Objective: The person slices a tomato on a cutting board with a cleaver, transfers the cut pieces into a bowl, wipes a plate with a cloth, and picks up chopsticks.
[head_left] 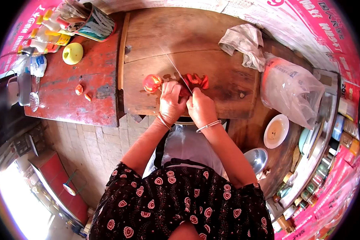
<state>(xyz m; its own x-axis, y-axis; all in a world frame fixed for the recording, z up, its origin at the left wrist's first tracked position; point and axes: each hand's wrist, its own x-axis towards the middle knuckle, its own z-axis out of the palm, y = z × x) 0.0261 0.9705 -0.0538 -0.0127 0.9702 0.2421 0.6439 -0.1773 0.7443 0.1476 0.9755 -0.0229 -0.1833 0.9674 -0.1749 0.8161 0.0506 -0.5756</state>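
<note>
On the wooden cutting board (216, 102), my left hand (172, 100) is closed over a piece of red tomato (185, 91), its fingers bent on top. My right hand (201, 107) grips a knife (174, 65) by its handle, which the fingers hide. The thin blade points away and to the left, its near part against the tomato at my left fingertips. Several cut tomato wedges (199, 80) lie just right of the blade. A tomato half (152, 83), cut face up, rests left of my left hand. Wet spots surround it.
Left, a red table (64, 108) bears tomato scraps (79, 89), a yellow-green apple (73, 53), bottles and a utensil holder (98, 26). Right are a crumpled cloth (244, 42), a plastic bag (290, 88), a white bowl (282, 130) and a metal bowl (257, 158).
</note>
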